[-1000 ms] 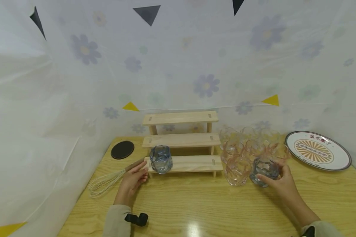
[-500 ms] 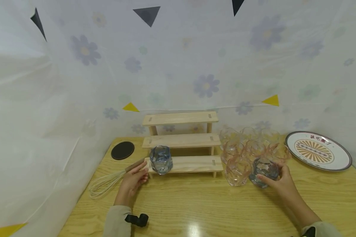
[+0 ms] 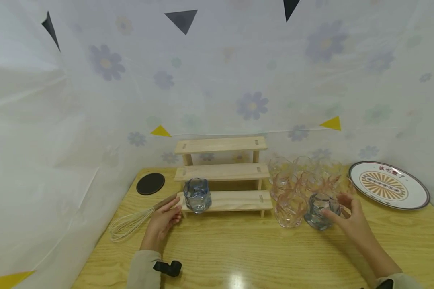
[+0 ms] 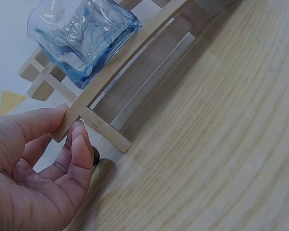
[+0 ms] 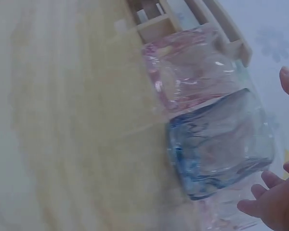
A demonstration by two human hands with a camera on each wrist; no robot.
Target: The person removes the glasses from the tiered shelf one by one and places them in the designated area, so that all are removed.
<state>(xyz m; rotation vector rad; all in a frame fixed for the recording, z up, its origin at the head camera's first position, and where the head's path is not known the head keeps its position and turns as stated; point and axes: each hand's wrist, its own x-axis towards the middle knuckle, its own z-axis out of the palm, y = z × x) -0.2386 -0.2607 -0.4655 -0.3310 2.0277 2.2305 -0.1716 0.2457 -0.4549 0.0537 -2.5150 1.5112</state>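
My left hand [image 3: 163, 220] pinches the left end of the lowest board of a three-step wooden shelf [image 3: 235, 200], thumb above and fingers below in the left wrist view. On that board, close to the hand, stands a blue glass cup [image 4: 84, 41]. At the right, a second blue glass cup [image 3: 320, 211] stands upright on the table at the front of a group of clear and pinkish glass cups [image 3: 290, 209]. Around its right side, my right hand [image 3: 354, 220] is spread, thumb and fingers apart; the right wrist view shows them off this blue cup [image 5: 221, 144].
A whisk [image 3: 134, 220] lies left of the shelf, its handle behind my left hand. Farther back is a round black coaster [image 3: 150, 184]. A large patterned plate [image 3: 416, 192] rests at the back right. Flower-printed sheeting [image 3: 217, 80] hangs behind the table.
My right hand has let go of the blue cup and drawn slightly to the right. The left hand keeps its hold on the shelf.
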